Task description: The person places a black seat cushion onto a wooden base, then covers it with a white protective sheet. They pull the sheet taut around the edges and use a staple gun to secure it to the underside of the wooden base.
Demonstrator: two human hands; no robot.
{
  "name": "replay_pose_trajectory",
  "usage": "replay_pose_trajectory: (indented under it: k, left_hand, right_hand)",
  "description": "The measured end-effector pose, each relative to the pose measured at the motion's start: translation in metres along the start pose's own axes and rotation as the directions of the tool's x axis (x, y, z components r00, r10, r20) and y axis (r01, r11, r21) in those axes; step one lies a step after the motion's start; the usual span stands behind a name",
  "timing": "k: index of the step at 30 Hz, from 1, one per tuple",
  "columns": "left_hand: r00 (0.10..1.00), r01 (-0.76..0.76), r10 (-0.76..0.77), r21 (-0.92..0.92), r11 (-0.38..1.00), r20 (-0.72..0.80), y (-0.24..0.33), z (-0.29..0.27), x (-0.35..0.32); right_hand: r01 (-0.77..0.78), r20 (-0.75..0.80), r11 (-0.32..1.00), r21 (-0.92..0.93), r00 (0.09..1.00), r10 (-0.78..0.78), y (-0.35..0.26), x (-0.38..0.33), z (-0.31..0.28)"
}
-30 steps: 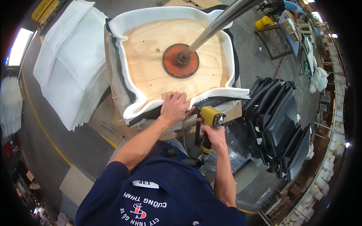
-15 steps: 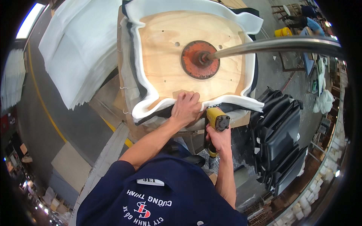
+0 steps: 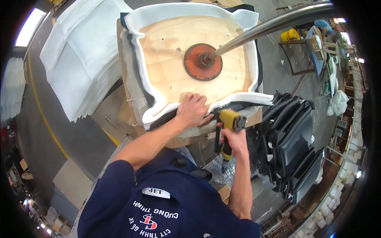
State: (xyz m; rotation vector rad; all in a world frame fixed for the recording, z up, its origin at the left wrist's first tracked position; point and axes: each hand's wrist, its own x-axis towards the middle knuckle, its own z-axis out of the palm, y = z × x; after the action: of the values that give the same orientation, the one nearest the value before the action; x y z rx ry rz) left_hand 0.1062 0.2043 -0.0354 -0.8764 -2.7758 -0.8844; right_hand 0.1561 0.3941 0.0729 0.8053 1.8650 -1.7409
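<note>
A plywood seat panel (image 3: 162, 79) lies flat in front of me, with white foam (image 3: 152, 113) curling up round its edge and a black cover (image 3: 168, 118) outside the foam. My left hand (image 3: 192, 112) is closed on the near edge, fingertips over the plywood, pinching the foam and cover. In my right hand (image 3: 235, 139) is a yellow staple gun (image 3: 230, 117), gripped by its handle. Its nose is at the near edge, just right of my left hand; whether it touches the cover I cannot tell. A round red plate (image 3: 202, 65) presses on the panel's middle.
A metal bar (image 3: 274, 28) runs from the red plate to the upper right. White sheets (image 3: 85, 51) are stacked at left. Black upholstered pieces (image 3: 291, 135) pile up at right. Far right, a person in blue (image 3: 323, 26) is near a yellow bucket (image 3: 291, 35).
The staple gun has shifted right along the near edge, away from my left hand, and looks slightly blurred. My left hand keeps its grip. The whole view has shifted a little.
</note>
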Motion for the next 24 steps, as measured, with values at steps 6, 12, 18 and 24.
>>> replay_pose_trajectory:
  k: [6,12,18,24]
  left_hand:
    - [0.994,0.080,-0.077,0.034,0.996,-0.079,0.007,0.006,-0.001]
    - [0.988,0.141,-0.141,-0.005,0.990,-0.064,0.009,0.007,-0.003]
    - [0.972,0.212,-0.209,0.017,0.977,-0.108,0.011,0.011,0.001]
    - [0.973,0.200,-0.193,0.043,0.979,-0.124,0.011,0.012,0.001]
  right_hand:
    - [-0.016,0.028,1.000,0.020,0.999,0.015,0.007,-0.008,0.000]
    - [-0.036,0.009,0.992,-0.117,0.999,0.037,-0.007,-0.003,0.016]
    - [-0.042,-0.022,0.985,-0.165,0.999,0.039,-0.016,0.002,0.021]
    - [-0.032,-0.003,0.998,-0.051,0.999,0.031,-0.006,-0.007,0.022]
